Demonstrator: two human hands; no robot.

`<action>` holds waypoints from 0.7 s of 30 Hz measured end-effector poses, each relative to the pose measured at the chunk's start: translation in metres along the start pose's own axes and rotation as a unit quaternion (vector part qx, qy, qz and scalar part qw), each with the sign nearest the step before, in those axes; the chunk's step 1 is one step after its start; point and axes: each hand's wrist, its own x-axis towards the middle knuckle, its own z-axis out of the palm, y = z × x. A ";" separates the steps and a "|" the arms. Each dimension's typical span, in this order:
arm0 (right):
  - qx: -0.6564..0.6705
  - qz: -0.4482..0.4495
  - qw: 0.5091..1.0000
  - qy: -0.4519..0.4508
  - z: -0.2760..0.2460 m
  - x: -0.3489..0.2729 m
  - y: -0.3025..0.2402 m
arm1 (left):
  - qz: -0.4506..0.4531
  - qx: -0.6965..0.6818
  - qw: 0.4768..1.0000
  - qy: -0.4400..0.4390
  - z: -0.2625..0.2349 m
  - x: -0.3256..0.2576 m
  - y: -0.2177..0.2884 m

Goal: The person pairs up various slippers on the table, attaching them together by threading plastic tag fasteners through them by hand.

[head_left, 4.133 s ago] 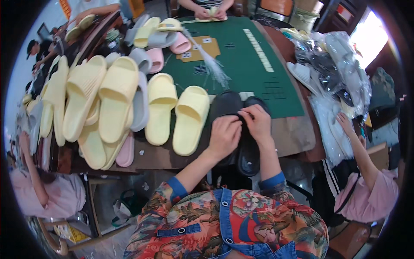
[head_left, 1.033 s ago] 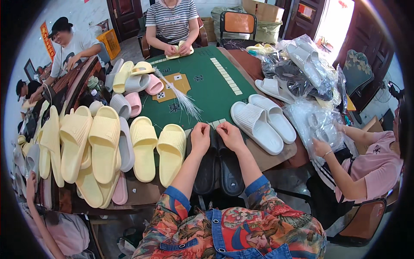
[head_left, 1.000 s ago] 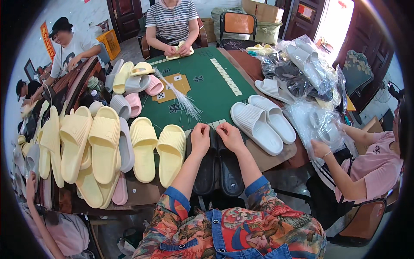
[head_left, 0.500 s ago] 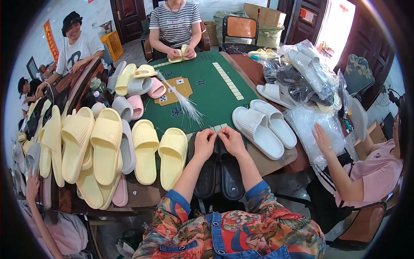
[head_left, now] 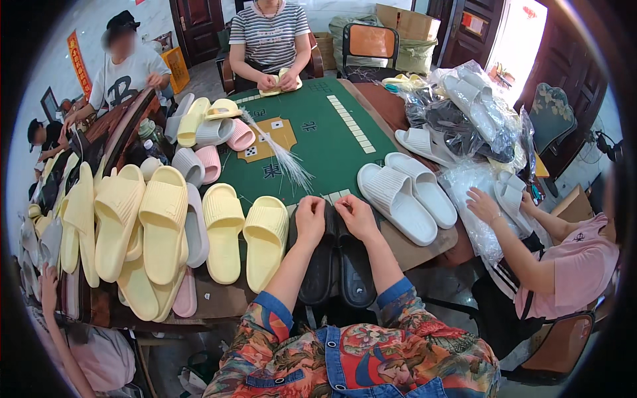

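1. The left hand rests on the toe end of the left one of 2 black slippers, fingers curled down onto it in a narrow grip.
2. The right hand sits on the toe end of the right black slipper, just beside the left hand, fingers likewise closed on the edge.
3. The black slippers lie side by side, touching, at the near edge of the table, heels hanging toward the person's lap.
4. Just left of them stand 2 pale yellow slippers, soles down, toes pointing away.
5. Further left lies a heap of yellow slippers, overlapping, with grey and pink ones among them.
6. To the right of the hands, 2 white slippers lie side by side on the table's brown rim.
7. A bundle of thin white strands lies on the green cloth, beyond the hands.
8. At the right, a person in a pink top handles clear plastic bags.
9. Across the table, a person in a striped shirt holds a yellow slipper with both hands.
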 end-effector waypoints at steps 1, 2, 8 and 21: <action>0.000 0.000 1.000 -0.001 0.001 0.000 0.000 | -0.045 -0.021 0.998 0.031 0.001 0.001 -0.003; -0.002 -0.002 1.000 0.001 0.002 0.001 0.000 | -0.091 -0.042 0.993 0.062 0.001 0.001 -0.005; 0.002 -0.002 1.000 0.005 0.001 0.000 0.001 | 0.004 0.022 1.000 -0.014 0.000 -0.001 -0.004; -0.013 -0.002 1.000 -0.003 0.001 -0.001 0.000 | -0.099 -0.064 0.992 0.037 -0.001 0.000 -0.001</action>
